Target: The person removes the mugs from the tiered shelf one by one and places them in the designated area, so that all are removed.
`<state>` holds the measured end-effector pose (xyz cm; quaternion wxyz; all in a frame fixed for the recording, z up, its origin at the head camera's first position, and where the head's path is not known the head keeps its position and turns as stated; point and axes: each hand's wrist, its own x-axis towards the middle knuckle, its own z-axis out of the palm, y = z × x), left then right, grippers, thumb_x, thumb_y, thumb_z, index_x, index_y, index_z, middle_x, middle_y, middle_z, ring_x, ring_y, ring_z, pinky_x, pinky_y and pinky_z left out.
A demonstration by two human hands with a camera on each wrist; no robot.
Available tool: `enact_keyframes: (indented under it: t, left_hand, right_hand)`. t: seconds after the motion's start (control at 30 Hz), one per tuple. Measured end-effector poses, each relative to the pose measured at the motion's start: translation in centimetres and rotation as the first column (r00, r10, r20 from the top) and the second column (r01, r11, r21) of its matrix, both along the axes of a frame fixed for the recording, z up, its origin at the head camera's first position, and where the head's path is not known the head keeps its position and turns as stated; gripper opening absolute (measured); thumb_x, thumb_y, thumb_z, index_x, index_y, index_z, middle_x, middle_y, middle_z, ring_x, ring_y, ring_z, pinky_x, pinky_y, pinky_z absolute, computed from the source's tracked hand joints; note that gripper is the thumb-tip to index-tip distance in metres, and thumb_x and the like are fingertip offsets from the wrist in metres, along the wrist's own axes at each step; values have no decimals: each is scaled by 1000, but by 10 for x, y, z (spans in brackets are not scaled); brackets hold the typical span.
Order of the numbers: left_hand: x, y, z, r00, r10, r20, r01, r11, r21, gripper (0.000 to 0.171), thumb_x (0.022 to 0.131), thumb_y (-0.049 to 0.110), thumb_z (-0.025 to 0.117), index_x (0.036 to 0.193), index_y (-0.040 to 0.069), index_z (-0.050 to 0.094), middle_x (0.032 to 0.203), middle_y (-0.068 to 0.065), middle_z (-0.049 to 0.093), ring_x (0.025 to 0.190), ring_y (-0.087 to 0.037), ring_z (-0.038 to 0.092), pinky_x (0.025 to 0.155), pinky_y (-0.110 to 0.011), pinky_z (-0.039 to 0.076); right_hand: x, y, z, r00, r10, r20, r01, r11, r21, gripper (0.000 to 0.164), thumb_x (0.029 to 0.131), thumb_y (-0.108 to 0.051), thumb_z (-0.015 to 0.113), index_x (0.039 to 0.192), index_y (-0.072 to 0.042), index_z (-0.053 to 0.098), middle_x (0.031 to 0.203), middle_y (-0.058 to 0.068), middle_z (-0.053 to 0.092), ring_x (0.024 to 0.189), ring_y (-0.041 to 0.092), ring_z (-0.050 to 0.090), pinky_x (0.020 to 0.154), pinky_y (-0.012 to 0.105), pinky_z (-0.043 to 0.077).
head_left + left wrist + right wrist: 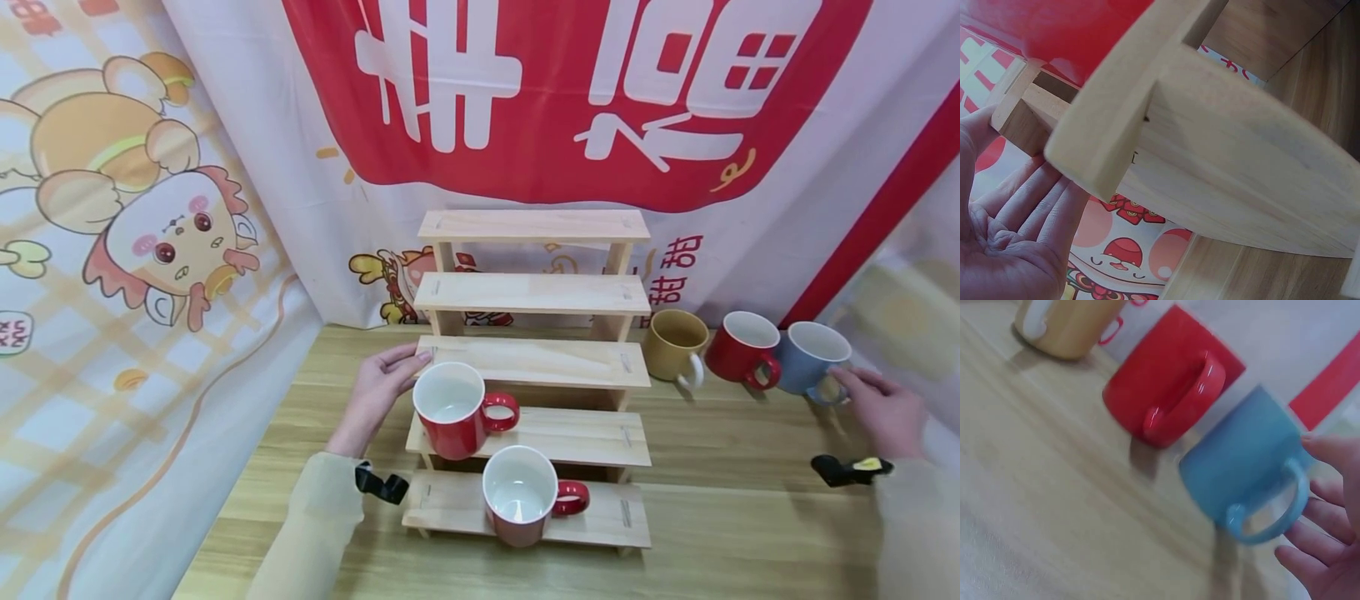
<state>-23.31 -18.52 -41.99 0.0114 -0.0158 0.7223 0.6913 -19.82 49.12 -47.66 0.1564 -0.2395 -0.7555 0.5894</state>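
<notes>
A wooden stepped rack (pixel 525 358) stands on the table with several shelves. My left hand (pixel 378 392) holds the left end of its middle shelf, thumb on top; in the left wrist view, the fingers (pixel 1041 212) lie under the wood. Just right of that hand a red mug (pixel 453 429) stands on the second shelf from the bottom. Another red mug (pixel 517 517) is on the lowest shelf. Beside the handle of a light blue mug (pixel 806 367), my right hand (pixel 888 412) has its fingers spread, not curled round it; the right wrist view shows the thumb near the rim.
Left of the blue mug stand a red mug (pixel 738 350) and a tan mug (pixel 675 346) with a white handle, in a row at the rack's right. A printed cloth (pixel 255 100) hangs behind and at the sides. Wooden tabletop (pixel 742 517) lies in front.
</notes>
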Motion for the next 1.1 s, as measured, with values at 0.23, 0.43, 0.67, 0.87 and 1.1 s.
enact_keyframes:
  t: [0.23, 0.43, 0.67, 0.87, 1.1]
  left_hand:
    - [0, 0, 0, 1000, 5, 9, -5, 1000, -4, 63, 92, 31, 79, 138, -5, 57, 128, -19, 67, 114, -24, 66, 92, -30, 57]
    - [-1, 0, 0, 1000, 1, 9, -1, 1000, -6, 63, 92, 32, 79, 137, -5, 57, 128, -19, 67, 114, -24, 66, 92, -31, 57]
    - [-2, 0, -1, 1000, 3, 12, -3, 1000, -20, 63, 92, 34, 79, 138, -4, 57, 129, -19, 66, 116, -25, 65, 92, -30, 57]
    - [-3, 0, -2, 1000, 7, 19, -6, 1000, -20, 62, 93, 33, 78, 138, -4, 57, 129, -19, 66, 115, -24, 66, 92, -30, 57]
    - [-2, 0, -1, 1000, 1, 24, 0, 1000, -17, 63, 93, 34, 78, 139, -4, 57, 129, -19, 66, 116, -24, 65, 93, -29, 57]
  right_hand:
    - [-1, -15, 33, 995, -51, -83, 49, 998, -36, 20, 89, -25, 81, 87, -41, 69, 75, -32, 64, 69, -15, 58, 55, 4, 45]
    - [3, -38, 65, 996, -29, -80, 31, 999, 21, 32, 90, -34, 81, 120, -30, 72, 91, -31, 63, 81, -12, 56, 65, 2, 46]
    - [12, -88, 111, 999, 46, 14, -48, 964, 260, 62, 93, -55, 68, 149, -31, 54, 144, -13, 56, 121, 5, 45, 97, 17, 40]
    - [21, -132, 142, 977, 211, -23, -190, 917, 350, 59, 94, -52, 68, 146, -27, 58, 134, -11, 63, 111, 6, 50, 80, 6, 45]
    - [32, -181, 163, 921, 384, -58, -340, 869, 359, 56, 95, -47, 70, 145, -25, 59, 138, -4, 63, 110, 1, 58, 78, 6, 50]
